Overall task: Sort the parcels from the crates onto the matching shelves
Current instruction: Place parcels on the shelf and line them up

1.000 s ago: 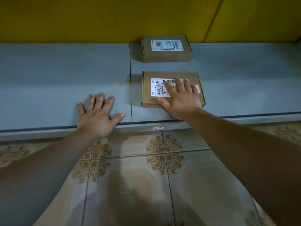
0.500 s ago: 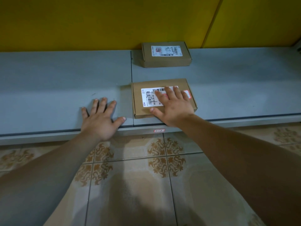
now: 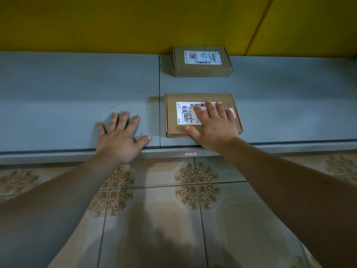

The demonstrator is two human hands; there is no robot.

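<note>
**Change of state.** The near box (image 3: 199, 97) has shifted on the shelf (image 3: 77, 93) under the flat right hand (image 3: 214, 128).
- One second ago it lay further back, with its left edge in line with the left edge of the rear box (image 3: 201, 61).
- Half a second ago it sat slightly skewed, left edge at the seam (image 3: 159, 93) between the two shelf panels.
- It now lies just right of the seam and square to the shelf front. The gap to the rear box is wider than at the start.

The left hand (image 3: 119, 140) has not moved from the left panel.

**Meaning for the task.** The box rests fully on the shelf, near the front edge and above the small tag (image 3: 190, 154) on the lip. The tag cannot be read. The recent movement looks like final alignment only. Placement of this parcel appears complete, and release is the remaining step.

**Hands.**
- Right: the fingers (image 3: 210, 111) lie straight and slightly spread. They press on the white label (image 3: 185, 113) and grip nothing.
- Left: the fingers (image 3: 123, 120) are spread wide, palm down on bare shelf, well apart from both boxes.

**Orientation.**
- The near box lies flat with the label face up.
- Its long axis runs left to right, parallel to the shelf front and to the rear box.
- The printed number runs from near to far, so the label text is turned a quarter turn to the viewer.
</note>
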